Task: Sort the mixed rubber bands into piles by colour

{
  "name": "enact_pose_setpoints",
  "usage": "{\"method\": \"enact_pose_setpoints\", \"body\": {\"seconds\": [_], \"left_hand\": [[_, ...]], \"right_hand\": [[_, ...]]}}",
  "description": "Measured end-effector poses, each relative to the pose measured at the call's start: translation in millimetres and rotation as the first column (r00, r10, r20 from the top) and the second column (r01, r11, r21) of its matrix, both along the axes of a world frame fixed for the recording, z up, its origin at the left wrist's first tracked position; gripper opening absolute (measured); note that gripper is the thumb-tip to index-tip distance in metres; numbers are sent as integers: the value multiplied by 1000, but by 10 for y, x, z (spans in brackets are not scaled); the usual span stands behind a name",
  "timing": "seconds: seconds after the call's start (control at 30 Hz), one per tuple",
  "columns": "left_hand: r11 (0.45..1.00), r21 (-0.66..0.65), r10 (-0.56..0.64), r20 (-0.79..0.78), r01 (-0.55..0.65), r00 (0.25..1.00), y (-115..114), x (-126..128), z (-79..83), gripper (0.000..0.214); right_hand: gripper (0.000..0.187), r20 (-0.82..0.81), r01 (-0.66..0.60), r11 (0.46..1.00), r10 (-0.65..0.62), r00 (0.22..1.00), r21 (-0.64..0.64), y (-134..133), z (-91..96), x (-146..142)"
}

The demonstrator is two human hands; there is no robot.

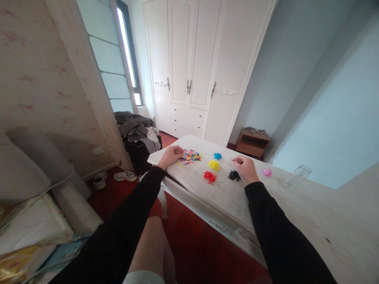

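Note:
My left hand [171,156] is at the left edge of a mixed pile of small coloured strips [192,157] on the white table. Its fingers are curled together, and anything between them is too small to make out. My right hand [245,167] is closed in a pinch just above and right of a pile of black strips [233,175]; what it holds, if anything, cannot be made out. Between the hands lie separate piles of blue strips [217,156], yellow strips [214,165] and red strips [210,177]. A pink pile [267,172] sits right of my right hand.
A clear glass container [298,176] is on the right part of the white table [219,199]. Behind stand a white wardrobe [189,51] and a small brown cabinet [253,142]. Clothes [137,128] are heaped at the left, with shoes [125,176] on the floor.

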State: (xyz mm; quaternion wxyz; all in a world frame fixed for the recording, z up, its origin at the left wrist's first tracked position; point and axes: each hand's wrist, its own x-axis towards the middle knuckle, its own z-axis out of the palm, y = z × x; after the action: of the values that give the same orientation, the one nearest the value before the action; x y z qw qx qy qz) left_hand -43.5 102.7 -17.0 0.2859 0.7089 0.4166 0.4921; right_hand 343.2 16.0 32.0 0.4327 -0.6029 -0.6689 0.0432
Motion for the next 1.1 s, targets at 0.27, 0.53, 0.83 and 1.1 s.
{"method": "enact_pose_setpoints", "body": {"seconds": [0.27, 0.53, 0.83, 1.1], "left_hand": [[999, 37, 5, -91, -2, 996, -49, 77, 69, 18], [994, 107, 50, -221, -27, 974, -60, 138, 110, 16], [992, 122, 58, -228, -30, 972, 31, 156, 44, 11], [990, 122, 91, -194, -68, 977, 22, 143, 53, 12]], "right_hand": [[25, 11, -14, 1000, 14, 1000, 10, 6, -27, 5], [25, 39, -21, 1000, 21, 999, -9, -13, -9, -16], [24, 51, -30, 999, 31, 998, -30, -8, -15, -31], [25, 49, -42, 999, 43, 998, -30, -1, -36, -11]]}}
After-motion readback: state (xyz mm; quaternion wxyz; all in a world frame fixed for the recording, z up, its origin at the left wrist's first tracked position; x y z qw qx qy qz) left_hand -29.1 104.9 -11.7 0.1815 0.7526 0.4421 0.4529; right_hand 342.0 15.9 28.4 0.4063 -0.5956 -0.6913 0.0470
